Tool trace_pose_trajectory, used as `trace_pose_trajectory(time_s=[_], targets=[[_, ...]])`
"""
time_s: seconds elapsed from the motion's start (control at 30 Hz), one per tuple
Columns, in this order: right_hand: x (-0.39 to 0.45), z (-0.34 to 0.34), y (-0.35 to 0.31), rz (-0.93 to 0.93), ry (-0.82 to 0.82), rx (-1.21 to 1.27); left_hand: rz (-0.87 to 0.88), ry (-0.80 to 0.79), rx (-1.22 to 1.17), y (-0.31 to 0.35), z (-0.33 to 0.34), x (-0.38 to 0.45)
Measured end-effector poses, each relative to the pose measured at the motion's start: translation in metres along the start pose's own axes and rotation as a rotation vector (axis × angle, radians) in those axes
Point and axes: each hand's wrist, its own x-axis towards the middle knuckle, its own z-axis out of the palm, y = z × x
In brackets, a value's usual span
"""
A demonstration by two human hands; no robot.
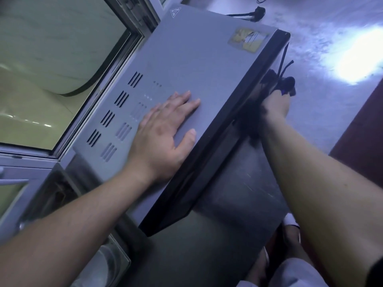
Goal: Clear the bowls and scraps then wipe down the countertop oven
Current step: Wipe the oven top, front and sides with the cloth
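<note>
Two hands are on the oven. Your left hand lies flat on the grey top of the oven, at the centre of the frame, fingers straight and slightly spread, thumb stretched toward the front edge; it holds nothing. Your right hand, right of centre, grips a dark, frayed cloth and presses it against the black front edge of the oven, near the top of the door. Blur hides the fingers, but dark strands of the cloth stick out beyond the hand and hang below it.

The oven runs slantwise from the lower middle of the frame to the upper right. Rows of vent slots line its top on the left side, just beside your left hand. A yellow sticker sits near the far front corner, and a small warning triangle is printed near the far back corner.

The oven stands on a steel counter, which shows a bright glare at the right of the frame. A black cord with a plug lies on the counter at the top, beyond the oven. A window fills the upper left, close to the oven's vented side.
</note>
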Motion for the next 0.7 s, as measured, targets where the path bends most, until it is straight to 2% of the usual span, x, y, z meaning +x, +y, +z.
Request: trace_pose_trajectory(time_s=[0.17, 0.37, 0.5, 0.6, 0.7], targets=[[-0.036, -0.002, 0.031, -0.112, -0.008, 0.071, 0.002, 0.007, 0.004, 0.001, 0.000, 0.000], [-0.112, -0.012, 0.114, -0.071, -0.030, 0.098, 0.011, 0.017, 0.011, 0.001, 0.002, -0.001], [-0.169, -0.023, 0.173, 0.017, -0.067, 0.048, 0.016, 0.027, 0.017, -0.001, 0.002, -0.001], [-0.208, -0.031, 0.199, 0.069, -0.068, 0.028, 0.009, 0.021, 0.017, 0.000, 0.002, -0.001], [-0.243, -0.034, 0.215, 0.202, -0.092, 0.012, 0.006, 0.015, 0.018, 0.000, 0.002, -0.001]])
